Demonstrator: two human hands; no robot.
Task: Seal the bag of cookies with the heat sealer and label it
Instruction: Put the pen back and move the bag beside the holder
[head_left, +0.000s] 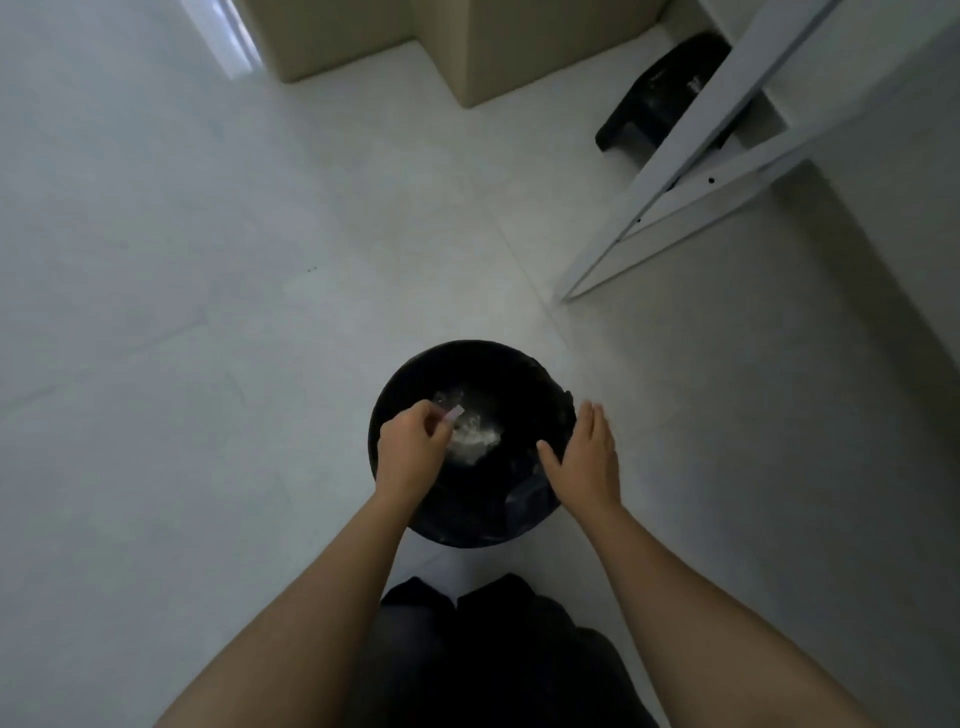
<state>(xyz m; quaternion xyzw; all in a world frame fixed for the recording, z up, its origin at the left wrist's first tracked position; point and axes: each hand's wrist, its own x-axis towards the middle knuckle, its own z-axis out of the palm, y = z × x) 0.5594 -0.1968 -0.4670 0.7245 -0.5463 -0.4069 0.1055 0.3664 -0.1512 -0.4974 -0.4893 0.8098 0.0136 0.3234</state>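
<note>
I am looking straight down at a round black waste bin (415, 379) lined with a black bag, standing on the pale floor. My left hand (410, 447) hovers over the bin's left side and pinches a small pale strip of paper (453, 414) between thumb and fingers. Crumpled whitish scraps (475, 439) lie inside the bin just beyond that strip. My right hand (584, 457) hangs over the bin's right rim with fingers straight and holds nothing. No cookie bag and no heat sealer are in view.
White table legs (670, 171) slant across the upper right, with a black object (660, 98) on the floor behind them. Beige cabinet bases (467, 47) stand at the top. My dark trousers (493, 654) fill the bottom centre.
</note>
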